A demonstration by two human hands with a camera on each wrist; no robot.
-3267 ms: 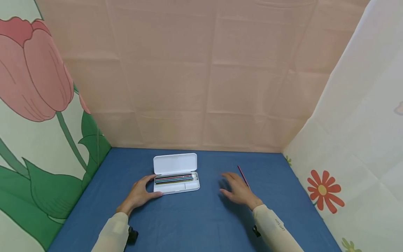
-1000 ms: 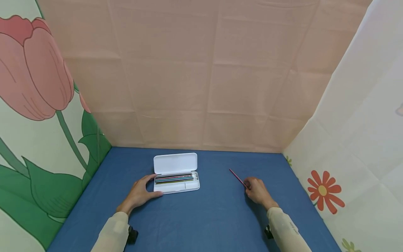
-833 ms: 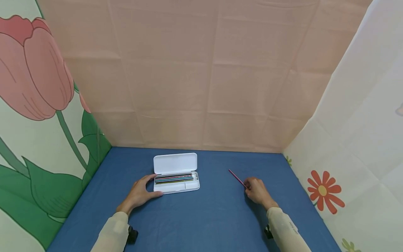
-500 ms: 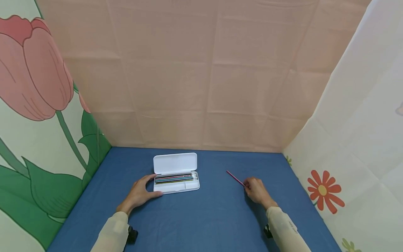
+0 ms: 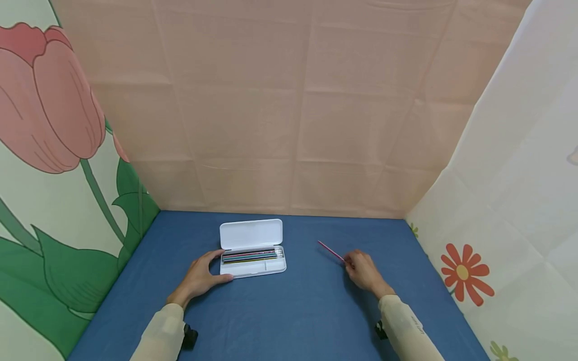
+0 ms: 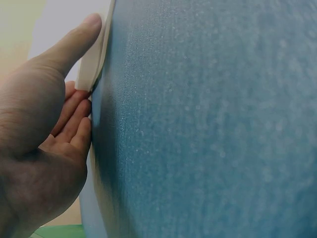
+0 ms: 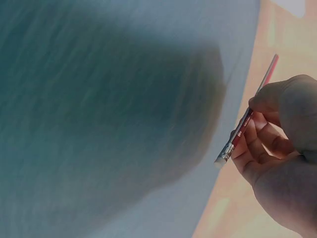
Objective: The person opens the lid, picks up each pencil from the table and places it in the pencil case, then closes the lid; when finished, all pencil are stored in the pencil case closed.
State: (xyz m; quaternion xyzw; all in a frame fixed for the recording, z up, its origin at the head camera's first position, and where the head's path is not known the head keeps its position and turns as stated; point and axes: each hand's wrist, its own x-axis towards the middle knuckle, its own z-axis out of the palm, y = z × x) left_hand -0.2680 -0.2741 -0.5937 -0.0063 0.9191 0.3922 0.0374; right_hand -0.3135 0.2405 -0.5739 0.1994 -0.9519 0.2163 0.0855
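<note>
A white pencil case (image 5: 251,234) lies with its lid folded back, left of the middle of the table. Several pencils (image 5: 253,255) are lined up in its tray. My left hand (image 5: 198,277) holds the left end of the case, thumb at the near edge and fingers at the far edge. To the right, my right hand (image 5: 365,271) pinches a red pencil (image 5: 330,251) between thumb and fingers. The pencil slants away to the left. In the right wrist view its white eraser (image 7: 221,160) and metal band stick out past the fingers, with the red shaft on the other side.
A blue cloth (image 5: 289,321) covers the table. Behind it hangs a tan backdrop (image 5: 289,125). A tulip-printed sheet (image 5: 58,100) stands on the left and a white flowered sheet (image 5: 506,200) on the right. Each wrist wears a small black camera (image 5: 190,338).
The right hand has taken hold of the red pencil, which lay on the table, and lifted and turned it. Lately it has moved slightly left. The left hand and case stay put.
</note>
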